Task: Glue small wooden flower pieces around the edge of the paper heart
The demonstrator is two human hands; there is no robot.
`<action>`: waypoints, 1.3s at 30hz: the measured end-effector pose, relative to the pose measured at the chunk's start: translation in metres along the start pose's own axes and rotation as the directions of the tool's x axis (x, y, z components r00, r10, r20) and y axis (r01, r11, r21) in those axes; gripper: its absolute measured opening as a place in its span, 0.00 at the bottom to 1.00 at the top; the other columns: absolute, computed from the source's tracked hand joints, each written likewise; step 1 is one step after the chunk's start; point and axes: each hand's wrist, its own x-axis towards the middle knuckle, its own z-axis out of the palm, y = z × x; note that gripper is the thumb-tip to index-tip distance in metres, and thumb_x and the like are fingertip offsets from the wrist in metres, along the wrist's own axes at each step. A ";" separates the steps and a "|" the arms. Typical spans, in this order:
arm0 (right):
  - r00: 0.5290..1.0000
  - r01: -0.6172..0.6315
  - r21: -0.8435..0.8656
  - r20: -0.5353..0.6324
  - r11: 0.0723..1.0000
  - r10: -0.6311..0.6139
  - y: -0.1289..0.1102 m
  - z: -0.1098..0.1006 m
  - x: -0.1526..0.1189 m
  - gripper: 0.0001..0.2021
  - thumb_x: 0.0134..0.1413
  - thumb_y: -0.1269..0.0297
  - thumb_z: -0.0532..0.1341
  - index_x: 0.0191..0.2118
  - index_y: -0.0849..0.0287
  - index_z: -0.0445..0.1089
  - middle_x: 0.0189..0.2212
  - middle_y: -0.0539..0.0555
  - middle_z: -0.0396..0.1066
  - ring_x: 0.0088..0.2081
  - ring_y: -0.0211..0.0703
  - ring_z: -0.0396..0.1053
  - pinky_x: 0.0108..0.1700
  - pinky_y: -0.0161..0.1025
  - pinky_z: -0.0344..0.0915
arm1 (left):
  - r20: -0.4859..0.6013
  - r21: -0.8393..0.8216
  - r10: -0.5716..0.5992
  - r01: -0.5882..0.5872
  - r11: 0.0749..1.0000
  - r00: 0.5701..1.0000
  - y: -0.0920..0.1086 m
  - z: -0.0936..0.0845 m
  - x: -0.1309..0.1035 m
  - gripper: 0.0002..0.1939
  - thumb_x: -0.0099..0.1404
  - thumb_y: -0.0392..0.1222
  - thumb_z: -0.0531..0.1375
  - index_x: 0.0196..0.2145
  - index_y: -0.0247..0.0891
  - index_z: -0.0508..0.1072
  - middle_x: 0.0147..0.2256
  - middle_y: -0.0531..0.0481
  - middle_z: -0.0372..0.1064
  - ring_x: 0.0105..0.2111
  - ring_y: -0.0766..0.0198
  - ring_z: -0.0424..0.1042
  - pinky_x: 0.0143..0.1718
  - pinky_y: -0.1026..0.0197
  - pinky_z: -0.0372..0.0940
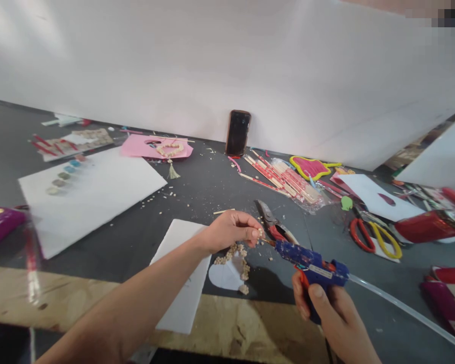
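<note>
My left hand (237, 230) pinches a small beige piece (260, 233) between thumb and fingertips. A blue hot glue gun (311, 263) is gripped in my right hand (331, 308), its nozzle pointing left and close to that piece. From the gun's back end a long clear glue stick (405, 311) sticks out. Below my left hand, clusters of similar beige pieces (244, 268) lie along the edge of a white rounded paper cutout (225, 275). A white sheet (184, 283) lies partly under my left forearm. Whether the nozzle touches the piece I cannot tell.
Pruning shears (275, 222) lie just beyond the gun's nozzle. Farther back are a leaning phone (238, 132) and bundled red-and-cream sticks (280, 177). Scissors (375, 237) and a red can (426, 226) are on the right. A large white sheet (98, 197) covers the left side.
</note>
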 end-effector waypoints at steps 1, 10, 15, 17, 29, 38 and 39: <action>0.999 -0.023 0.011 -0.030 1.000 0.023 -0.004 -0.002 -0.001 0.19 0.57 0.46 0.52 0.31 0.57 0.69 0.18 0.50 0.63 0.20 0.38 0.59 0.24 0.36 0.58 | -0.003 -0.001 0.002 -0.002 1.000 1.000 0.001 0.000 0.000 0.11 0.51 0.44 0.68 0.28 0.32 0.76 0.23 0.51 0.72 0.22 0.70 0.69 0.28 0.66 0.65; 0.882 -0.378 -0.062 -0.326 0.924 0.339 0.003 -0.090 0.030 0.27 0.48 0.36 0.55 0.27 0.59 0.72 0.26 0.59 0.74 0.27 0.48 0.71 0.28 0.40 0.68 | -0.040 -0.087 -0.012 0.008 0.996 0.999 0.002 0.002 0.000 0.14 0.48 0.45 0.70 0.27 0.31 0.75 0.26 0.49 0.73 0.22 0.71 0.69 0.27 0.66 0.65; 0.912 -0.405 -0.523 -0.291 0.750 0.289 0.011 -0.126 0.050 0.31 0.54 0.38 0.48 0.17 0.59 0.68 0.19 0.61 0.71 0.19 0.47 0.68 0.20 0.41 0.60 | -0.032 -0.076 -0.006 0.004 0.997 0.999 0.002 0.002 0.000 0.13 0.49 0.44 0.69 0.27 0.31 0.75 0.26 0.49 0.74 0.22 0.71 0.69 0.28 0.65 0.66; 0.941 -0.317 -0.728 -0.321 0.608 0.106 0.008 -0.131 0.050 0.26 0.53 0.44 0.55 0.14 0.57 0.65 0.13 0.58 0.65 0.14 0.43 0.62 0.17 0.39 0.54 | -0.035 -0.073 -0.005 0.003 0.997 0.999 0.002 0.002 0.000 0.13 0.49 0.44 0.69 0.27 0.31 0.75 0.25 0.50 0.73 0.22 0.71 0.69 0.28 0.65 0.65; 0.896 0.439 -0.785 0.352 0.436 -0.270 0.001 0.000 0.053 0.08 0.58 0.69 0.55 0.39 0.54 0.71 0.36 0.52 0.74 0.34 0.40 0.73 0.35 0.35 0.69 | 0.050 -0.005 -0.038 0.038 0.999 0.998 0.004 0.001 -0.003 0.11 0.52 0.43 0.68 0.28 0.32 0.76 0.27 0.49 0.74 0.23 0.71 0.69 0.29 0.66 0.66; 0.883 0.414 -0.805 0.240 0.426 -0.404 -0.004 0.008 0.062 0.06 0.58 0.70 0.54 0.32 0.56 0.67 0.31 0.52 0.71 0.30 0.40 0.71 0.29 0.34 0.65 | 0.085 -0.001 -0.118 0.118 0.993 0.989 0.006 0.003 -0.002 0.09 0.49 0.40 0.69 0.27 0.32 0.77 0.22 0.51 0.71 0.22 0.71 0.68 0.28 0.67 0.64; 0.872 0.413 -0.770 0.180 0.486 -0.455 -0.009 0.009 0.062 0.06 0.59 0.69 0.54 0.33 0.56 0.67 0.31 0.52 0.71 0.31 0.40 0.70 0.31 0.34 0.66 | 0.085 -0.005 -0.121 0.122 0.993 0.989 0.006 0.003 -0.002 0.10 0.48 0.40 0.69 0.27 0.32 0.77 0.22 0.51 0.72 0.22 0.71 0.68 0.28 0.66 0.64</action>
